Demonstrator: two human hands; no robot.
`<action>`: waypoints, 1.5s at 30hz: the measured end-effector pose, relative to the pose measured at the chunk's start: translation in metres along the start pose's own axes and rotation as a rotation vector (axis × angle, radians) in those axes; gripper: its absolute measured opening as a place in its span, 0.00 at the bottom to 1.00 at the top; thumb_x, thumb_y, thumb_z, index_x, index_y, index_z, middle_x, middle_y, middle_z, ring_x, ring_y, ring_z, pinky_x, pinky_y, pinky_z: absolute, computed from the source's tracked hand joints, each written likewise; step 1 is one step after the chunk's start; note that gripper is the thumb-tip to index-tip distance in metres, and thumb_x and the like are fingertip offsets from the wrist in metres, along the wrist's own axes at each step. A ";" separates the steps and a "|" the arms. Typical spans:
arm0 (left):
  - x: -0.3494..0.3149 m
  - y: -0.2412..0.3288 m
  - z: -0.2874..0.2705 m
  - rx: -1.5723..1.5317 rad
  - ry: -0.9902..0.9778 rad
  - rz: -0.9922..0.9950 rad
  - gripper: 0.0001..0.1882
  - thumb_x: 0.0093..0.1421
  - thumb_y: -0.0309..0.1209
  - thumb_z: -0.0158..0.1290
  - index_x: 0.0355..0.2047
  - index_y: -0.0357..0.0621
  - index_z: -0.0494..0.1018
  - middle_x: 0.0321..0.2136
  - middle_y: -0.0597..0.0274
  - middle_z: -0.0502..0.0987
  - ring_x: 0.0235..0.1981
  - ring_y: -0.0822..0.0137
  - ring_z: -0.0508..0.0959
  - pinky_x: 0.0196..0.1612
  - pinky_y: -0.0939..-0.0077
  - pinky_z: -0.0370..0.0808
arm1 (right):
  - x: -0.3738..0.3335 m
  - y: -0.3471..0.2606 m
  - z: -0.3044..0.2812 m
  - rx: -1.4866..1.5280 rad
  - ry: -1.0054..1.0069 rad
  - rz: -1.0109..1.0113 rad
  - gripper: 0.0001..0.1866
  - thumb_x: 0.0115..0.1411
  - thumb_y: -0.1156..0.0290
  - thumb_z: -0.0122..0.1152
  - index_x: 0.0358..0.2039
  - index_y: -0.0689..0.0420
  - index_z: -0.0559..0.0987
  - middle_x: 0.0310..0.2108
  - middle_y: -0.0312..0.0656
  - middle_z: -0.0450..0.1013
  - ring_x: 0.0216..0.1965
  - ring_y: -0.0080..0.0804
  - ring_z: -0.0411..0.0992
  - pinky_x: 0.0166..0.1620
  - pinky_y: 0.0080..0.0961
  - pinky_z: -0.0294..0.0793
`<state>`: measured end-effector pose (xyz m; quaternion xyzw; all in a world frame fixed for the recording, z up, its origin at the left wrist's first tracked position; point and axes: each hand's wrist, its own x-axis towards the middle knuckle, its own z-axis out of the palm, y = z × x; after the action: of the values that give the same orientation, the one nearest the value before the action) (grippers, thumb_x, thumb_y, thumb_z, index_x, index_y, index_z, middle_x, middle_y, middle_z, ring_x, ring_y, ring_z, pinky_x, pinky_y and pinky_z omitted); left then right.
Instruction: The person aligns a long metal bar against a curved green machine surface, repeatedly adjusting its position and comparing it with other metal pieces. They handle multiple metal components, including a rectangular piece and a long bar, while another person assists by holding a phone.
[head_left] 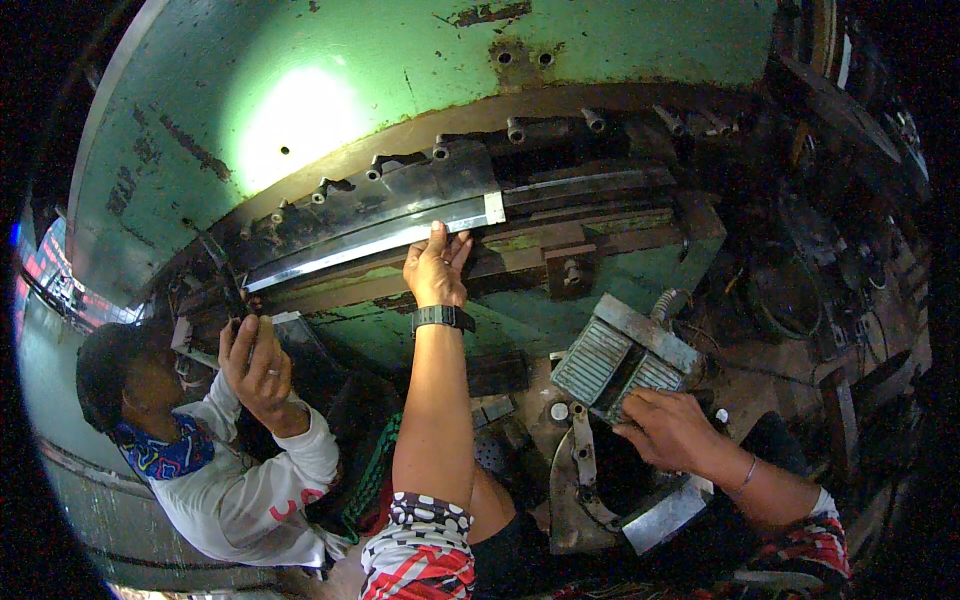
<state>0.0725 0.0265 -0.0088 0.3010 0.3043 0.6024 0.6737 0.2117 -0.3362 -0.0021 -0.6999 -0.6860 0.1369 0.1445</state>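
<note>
A long shiny metal strip (pixel 350 252) lies in the jaws of a green press machine, with a pale patch at its right end. My left hand (pixel 437 270), a dark watch on its wrist, pinches the strip's near edge, thumb on top and fingers beneath. Lower right, my right hand (pixel 668 430) curls its fingers against the near edge of a grey ribbed foot pedal (pixel 625 355); some fingertips are hidden there. At the left, a co-worker's hand (pixel 258 370) is raised near the strip's left end, its fingers bent.
The machine's green upper beam (pixel 420 60) spans the top, with a row of clamp bolts (pixel 515 130) below it. A co-worker in a white sleeve (pixel 260 500) crouches at left. A curved metal bracket (pixel 575 490) and loose cables (pixel 745 370) lie around the pedal.
</note>
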 end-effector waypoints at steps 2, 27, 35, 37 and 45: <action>0.001 0.000 -0.001 -0.001 0.000 0.005 0.16 0.62 0.30 0.64 0.32 0.40 0.65 0.32 0.49 0.80 0.34 0.52 0.84 0.46 0.49 0.84 | 0.000 0.000 0.000 -0.006 0.009 -0.007 0.14 0.60 0.62 0.66 0.34 0.58 0.73 0.32 0.47 0.73 0.35 0.52 0.76 0.35 0.46 0.76; 0.000 0.002 -0.002 -0.014 -0.014 0.003 0.16 0.62 0.30 0.64 0.31 0.41 0.65 0.29 0.53 0.77 0.31 0.55 0.83 0.45 0.52 0.85 | 0.001 0.000 -0.002 -0.054 0.021 -0.093 0.13 0.61 0.63 0.65 0.35 0.58 0.73 0.32 0.48 0.73 0.36 0.52 0.76 0.36 0.46 0.77; -0.002 0.002 0.001 -0.015 -0.014 0.008 0.16 0.63 0.30 0.63 0.30 0.41 0.64 0.29 0.53 0.77 0.31 0.55 0.83 0.45 0.52 0.85 | -0.001 0.004 0.001 -0.027 0.063 -0.124 0.13 0.60 0.63 0.65 0.35 0.58 0.73 0.32 0.47 0.73 0.35 0.52 0.76 0.35 0.47 0.76; -0.002 0.001 0.001 -0.010 -0.013 0.005 0.17 0.63 0.31 0.63 0.30 0.41 0.64 0.29 0.54 0.76 0.31 0.55 0.83 0.45 0.52 0.85 | 0.000 -0.001 -0.002 -0.029 0.045 -0.099 0.13 0.60 0.63 0.65 0.35 0.58 0.74 0.32 0.47 0.73 0.35 0.52 0.76 0.35 0.47 0.76; -0.004 0.002 0.003 -0.017 -0.014 0.002 0.17 0.63 0.30 0.63 0.29 0.42 0.63 0.28 0.55 0.76 0.31 0.55 0.83 0.46 0.51 0.85 | 0.000 0.003 0.002 -0.028 0.005 -0.045 0.13 0.60 0.63 0.66 0.35 0.58 0.74 0.33 0.47 0.73 0.37 0.51 0.76 0.37 0.44 0.77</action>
<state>0.0733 0.0222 -0.0051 0.2997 0.2943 0.6036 0.6776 0.2139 -0.3367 -0.0047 -0.6864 -0.7031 0.1221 0.1396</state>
